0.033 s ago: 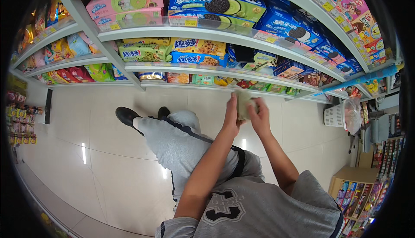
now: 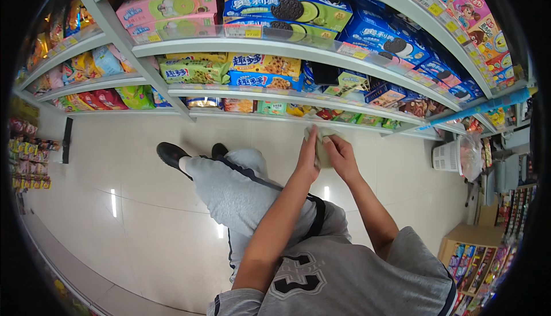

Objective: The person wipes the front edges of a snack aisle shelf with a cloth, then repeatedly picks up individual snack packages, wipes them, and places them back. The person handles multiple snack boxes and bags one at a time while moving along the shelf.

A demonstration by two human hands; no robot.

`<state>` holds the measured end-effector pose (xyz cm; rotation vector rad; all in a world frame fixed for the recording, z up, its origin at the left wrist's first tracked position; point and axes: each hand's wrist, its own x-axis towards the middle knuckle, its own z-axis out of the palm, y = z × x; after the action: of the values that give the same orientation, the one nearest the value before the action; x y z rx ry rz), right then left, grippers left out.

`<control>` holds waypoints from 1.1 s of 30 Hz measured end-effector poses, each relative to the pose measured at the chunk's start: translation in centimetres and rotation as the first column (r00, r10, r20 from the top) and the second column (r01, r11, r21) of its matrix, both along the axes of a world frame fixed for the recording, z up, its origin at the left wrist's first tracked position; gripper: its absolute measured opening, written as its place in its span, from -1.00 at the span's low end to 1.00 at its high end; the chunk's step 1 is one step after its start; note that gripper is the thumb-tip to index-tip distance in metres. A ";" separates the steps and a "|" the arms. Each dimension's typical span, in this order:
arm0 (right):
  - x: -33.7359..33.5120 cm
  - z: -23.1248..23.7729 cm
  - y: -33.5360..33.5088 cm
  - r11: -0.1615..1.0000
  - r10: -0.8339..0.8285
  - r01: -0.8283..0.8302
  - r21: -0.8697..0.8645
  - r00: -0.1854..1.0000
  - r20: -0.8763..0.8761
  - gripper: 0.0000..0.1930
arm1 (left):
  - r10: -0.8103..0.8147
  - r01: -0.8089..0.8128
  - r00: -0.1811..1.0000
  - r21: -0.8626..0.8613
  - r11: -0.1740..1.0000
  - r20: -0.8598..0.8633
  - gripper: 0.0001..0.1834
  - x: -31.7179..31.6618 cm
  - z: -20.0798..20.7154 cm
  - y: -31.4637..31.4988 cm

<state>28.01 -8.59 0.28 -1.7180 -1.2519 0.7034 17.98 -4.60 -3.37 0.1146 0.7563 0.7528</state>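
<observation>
Between my two hands is a folded grey-green cloth, held above the floor just in front of the lowest shelf. My left hand lies along the cloth's left side, its fingers pointing toward the shelf. On the other side my right hand grips the cloth, fingers bent and thumb over its top. Parts of the cloth are hidden by the fingers. Closest to my hands are small snack packs on the bottom shelf.
Shelves hold blue cookie boxes, pink boxes and cookie packs. A white basket with a plastic bag stands at right. A wooden display unit is at lower right. My legs extend left over the tiled floor.
The cloth has shifted slightly between my hands, and my right fingers have closed further over it. The whole view has moved a little.
</observation>
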 end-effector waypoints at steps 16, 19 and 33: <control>7.5 -6.2 16.1 0.976 -0.209 0.150 -0.157 0.453 -0.867 -0.76 | 0.213 -0.062 0.868 0.330 0.942 -0.448 -0.71 1.0 -6.4 1.2; 7.4 -6.6 15.6 0.985 -0.073 0.170 0.000 0.419 -0.905 -0.77 | 0.211 -0.043 0.874 0.363 0.931 -0.437 -0.78 1.1 -7.1 0.9; 9.7 -8.5 16.0 0.980 -0.069 0.198 0.013 0.404 -0.912 -0.82 | 0.344 -0.020 0.652 0.438 0.899 -0.676 -0.58 0.5 -5.4 0.8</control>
<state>37.75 7.42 -8.20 -0.9771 -0.3266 1.2121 18.48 -3.81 -8.75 0.7722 1.4107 1.0717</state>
